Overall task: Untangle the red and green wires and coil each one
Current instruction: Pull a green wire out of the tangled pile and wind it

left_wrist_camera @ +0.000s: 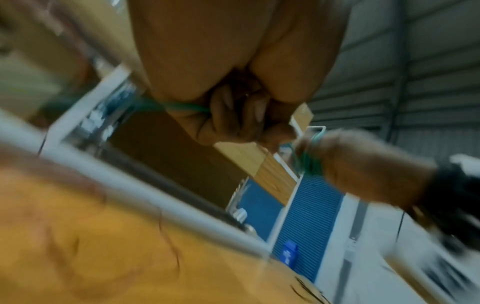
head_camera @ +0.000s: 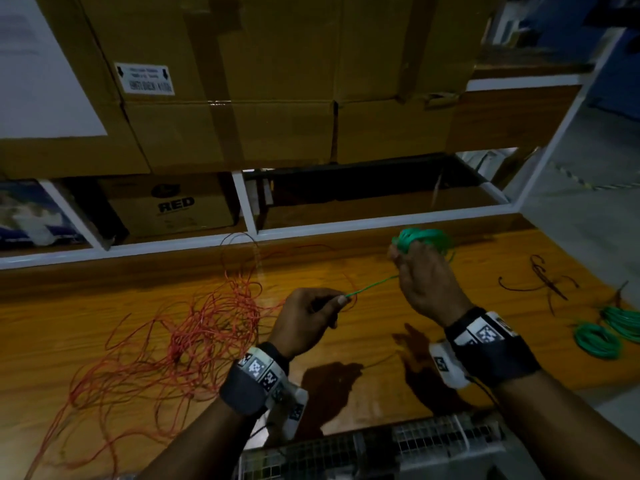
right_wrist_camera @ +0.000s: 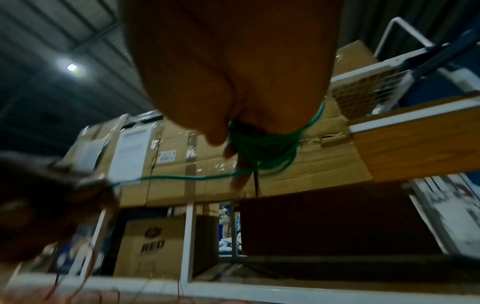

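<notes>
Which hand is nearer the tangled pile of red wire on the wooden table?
Left. The left hand hovers at the tangled red wire pile's right edge; the right hand is farther right.

Dim scene, one ceiling lamp (right_wrist_camera: 71,67) glaring; wrist views blurred, edges warped.

Two hands work above the desk (head_camera: 381,327): the left hand (head_camera: 304,320) and the right hand (head_camera: 426,282). One green coil (head_camera: 424,239) sits on the right hand at 1 o'clock. Two finished green coils (head_camera: 597,341) lie at 3 o'clock. One loose red wire tangle (head_camera: 180,337) spreads at 9 o'clock. One dark wire scrap (head_camera: 543,282) lies at 2 o'clock.
</notes>
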